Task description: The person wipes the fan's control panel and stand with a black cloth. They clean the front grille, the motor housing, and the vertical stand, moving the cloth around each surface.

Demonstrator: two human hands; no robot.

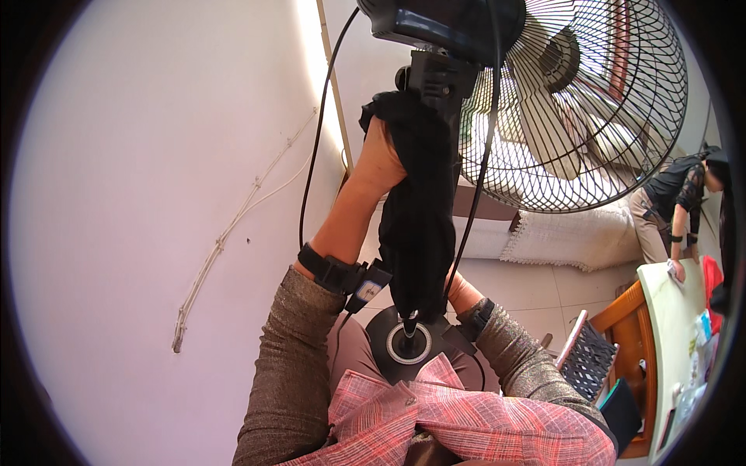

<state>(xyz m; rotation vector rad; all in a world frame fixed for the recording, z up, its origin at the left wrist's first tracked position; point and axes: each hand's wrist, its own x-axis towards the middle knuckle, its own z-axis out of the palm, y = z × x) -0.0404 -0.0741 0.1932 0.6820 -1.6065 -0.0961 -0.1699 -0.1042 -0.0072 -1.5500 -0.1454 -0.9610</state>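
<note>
A black pedestal fan stands upright before me, its motor housing (443,26) and wire cage (583,105) at the top and its round base (384,343) between my legs. Black cloth (417,221) hangs down along the pole and hides most of it. My left hand (382,154) is up at the fan's neck (446,78), gripping the cloth, which covers the fingers. Lower down, my right hand (457,285) is behind the cloth's right side; only its wrist end shows, so its grip is hidden. A black power cord (492,116) hangs in front of the cage.
A white wall (145,175) with surface-run cables (218,244) rises close on my left. Beyond the fan is a sofa with a pale cover (571,236). At right, another person (670,198) leans over a table (655,291), near a wooden chair (626,314) and a woven basket (588,355).
</note>
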